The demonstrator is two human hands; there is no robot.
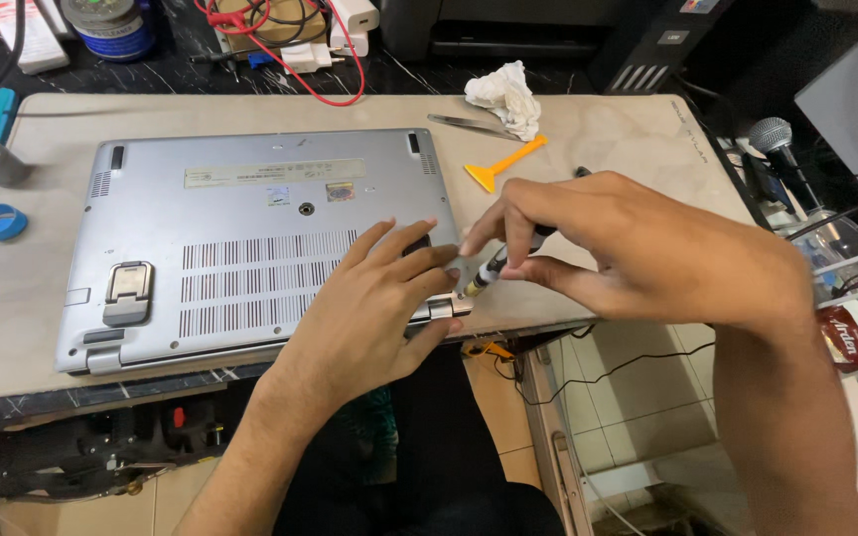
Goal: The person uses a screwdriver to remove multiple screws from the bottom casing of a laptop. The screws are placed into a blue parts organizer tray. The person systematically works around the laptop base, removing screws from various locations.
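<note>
Beige mat carries an upturned silver laptop; left hand lies flat, released, pressing its hinge corner, while right hand grips a screwdriver there. Step: corner screw; next needs steady vertical turning.

One camera only, worn on my head; it looks steeply down and forward over my forearms onto the work mat; close range, with the upturned laptop filling centre-left; the far bench edge runs along the top of the frame; floor tiles show below right; no second view shares coverage.
</note>
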